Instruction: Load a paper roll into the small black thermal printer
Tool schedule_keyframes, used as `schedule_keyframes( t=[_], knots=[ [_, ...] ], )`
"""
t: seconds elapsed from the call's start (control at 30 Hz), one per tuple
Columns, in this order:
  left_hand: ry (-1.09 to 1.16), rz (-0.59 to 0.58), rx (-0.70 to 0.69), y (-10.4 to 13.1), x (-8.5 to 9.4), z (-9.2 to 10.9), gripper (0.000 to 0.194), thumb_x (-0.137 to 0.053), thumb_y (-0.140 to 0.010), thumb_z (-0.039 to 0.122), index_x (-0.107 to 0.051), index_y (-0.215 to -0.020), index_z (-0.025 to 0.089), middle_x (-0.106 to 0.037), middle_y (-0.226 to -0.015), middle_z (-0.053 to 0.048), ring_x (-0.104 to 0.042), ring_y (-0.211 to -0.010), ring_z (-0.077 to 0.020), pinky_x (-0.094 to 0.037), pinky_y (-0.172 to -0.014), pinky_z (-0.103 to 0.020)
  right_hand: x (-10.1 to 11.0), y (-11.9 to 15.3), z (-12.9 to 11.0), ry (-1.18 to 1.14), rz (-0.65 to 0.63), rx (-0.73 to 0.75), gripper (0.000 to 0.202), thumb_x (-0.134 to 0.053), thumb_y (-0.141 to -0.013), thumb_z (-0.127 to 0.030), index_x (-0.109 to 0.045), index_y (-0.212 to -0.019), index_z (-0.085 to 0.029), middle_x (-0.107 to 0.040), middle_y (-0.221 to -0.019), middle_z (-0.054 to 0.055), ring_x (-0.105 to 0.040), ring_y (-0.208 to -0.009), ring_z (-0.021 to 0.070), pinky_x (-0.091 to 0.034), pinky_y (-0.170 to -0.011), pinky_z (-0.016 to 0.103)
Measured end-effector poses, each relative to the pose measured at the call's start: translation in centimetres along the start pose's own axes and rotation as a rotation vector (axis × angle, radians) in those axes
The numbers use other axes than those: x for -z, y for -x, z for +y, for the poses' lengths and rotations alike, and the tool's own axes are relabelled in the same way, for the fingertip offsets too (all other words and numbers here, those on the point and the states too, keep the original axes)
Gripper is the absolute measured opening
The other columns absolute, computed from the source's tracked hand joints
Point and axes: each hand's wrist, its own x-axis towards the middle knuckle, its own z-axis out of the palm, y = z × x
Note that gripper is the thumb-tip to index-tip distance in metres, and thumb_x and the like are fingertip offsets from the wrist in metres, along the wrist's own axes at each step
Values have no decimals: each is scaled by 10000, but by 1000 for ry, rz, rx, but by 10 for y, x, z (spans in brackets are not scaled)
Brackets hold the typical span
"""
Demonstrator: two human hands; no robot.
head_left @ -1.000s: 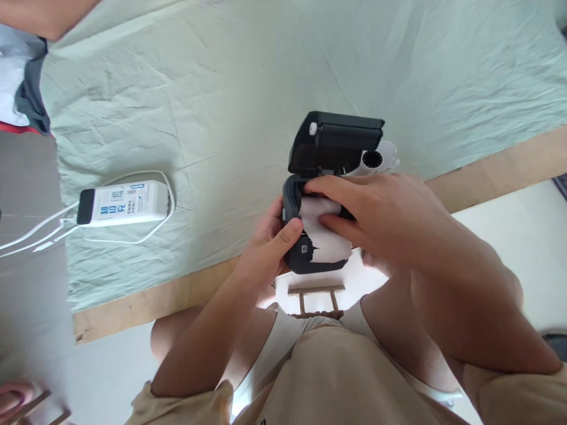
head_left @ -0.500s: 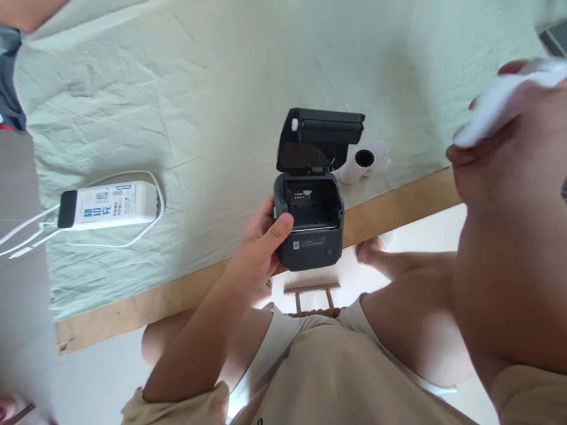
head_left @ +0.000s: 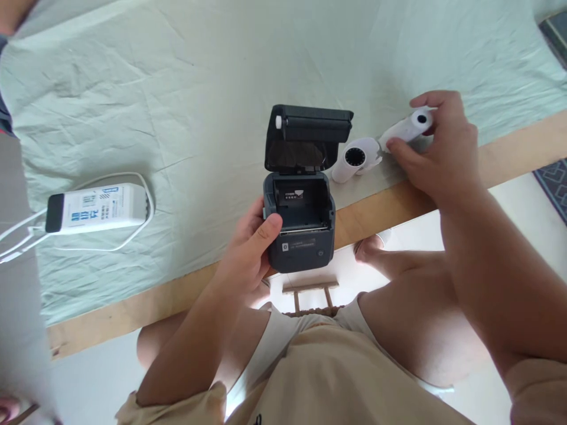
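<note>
My left hand (head_left: 252, 248) grips a small black label printer (head_left: 301, 236) by its left side at the table's near edge, thumb on the front. Its lid (head_left: 305, 133) stands raised, and the paper bay inside shows no roll. To the right, my right hand (head_left: 443, 141) has thumb and fingers closed around a white roll of label paper (head_left: 407, 130) with a small dark core hole. Between that roll and the printer rests another white roll (head_left: 348, 165) with a wide dark core, a loose strip curling off it.
A white power strip (head_left: 100, 208) with cables lies at the left on the pale green cloth (head_left: 199, 77). The table's wooden edge (head_left: 146, 304) runs along the front. Part of another person's arm (head_left: 13, 15) shows at the top left. A dark object (head_left: 556, 35) sits at the far right.
My right hand has come in from the far right with the white roll, down to beside the other roll. My left hand still holds the printer with its lid up.
</note>
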Motion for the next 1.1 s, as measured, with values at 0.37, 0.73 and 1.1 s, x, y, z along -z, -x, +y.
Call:
schedule_keyframes(
  t=[0.37, 0.73, 1.1],
  knots=[
    [4, 10, -11, 1, -3, 1, 479, -905, -825, 520, -698, -1123, 207, -764, -801, -14, -714, -572, -149, -513, -407, -186, -10, 54, -27, -132, 276, 571, 192, -730, -908, -338, -641, -1036, -227, -735, -900, 59, -564, -577, 141, -407, -580, 334],
    [2, 34, -50, 0, -3, -1, 430, -904, -831, 501, -727, -1086, 203, -768, -809, -14, -721, -610, -159, -552, -494, -227, -17, 55, -40, 19, 49, 416, 320, -726, -843, -272, -652, -1152, -233, -765, -932, 65, -661, -722, 213, -394, -610, 334],
    [-45, 43, -103, -3, -3, -3, 443, -884, -843, 516, -718, -1088, 186, -760, -808, -18, -719, -624, -156, -545, -512, -223, -27, 56, -26, -70, 79, 609, 224, -650, -982, -376, -628, -1175, -267, -743, -943, 27, -691, -737, 208, -405, -567, 319]
  ],
)
